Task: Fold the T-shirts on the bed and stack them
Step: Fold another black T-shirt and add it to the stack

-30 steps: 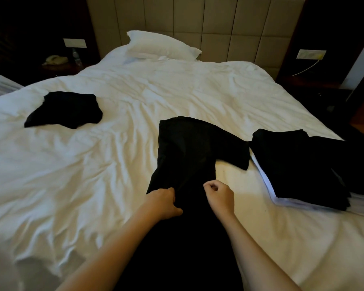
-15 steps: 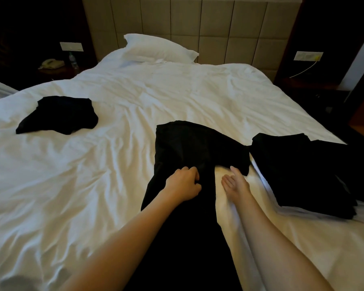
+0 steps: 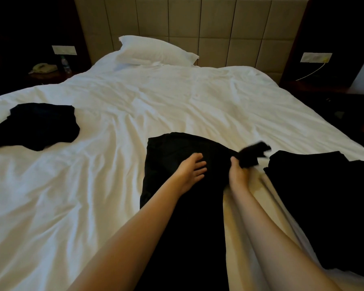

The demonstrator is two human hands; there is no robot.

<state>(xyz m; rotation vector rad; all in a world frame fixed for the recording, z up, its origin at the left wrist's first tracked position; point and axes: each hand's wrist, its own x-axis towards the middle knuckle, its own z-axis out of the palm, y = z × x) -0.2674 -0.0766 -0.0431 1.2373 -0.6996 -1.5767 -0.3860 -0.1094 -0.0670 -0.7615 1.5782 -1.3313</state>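
Head view: the T-shirt point(image 3: 177, 206) lies lengthwise at the near edge of the bed point(image 3: 93, 206), right of centre. My left hand point(image 3: 192, 169) rests flat on it, fingers straight. My right hand point(image 3: 236, 175) grips the sleeve point(image 3: 250, 154), which is lifted and blurred.

Recommendation: pin the body with the left palm, carry the sleeve inward and lay it flat.

A dark pile point(image 3: 313, 196) sits just right, and another shirt point(image 3: 40, 124) lies by the left edge.

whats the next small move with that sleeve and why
Probably swing the sleeve inward and lay it across the black T-shirt. The right hand pinches it lifted off the bed, and the left hand lies flat on the shirt, pinning it for the fold.
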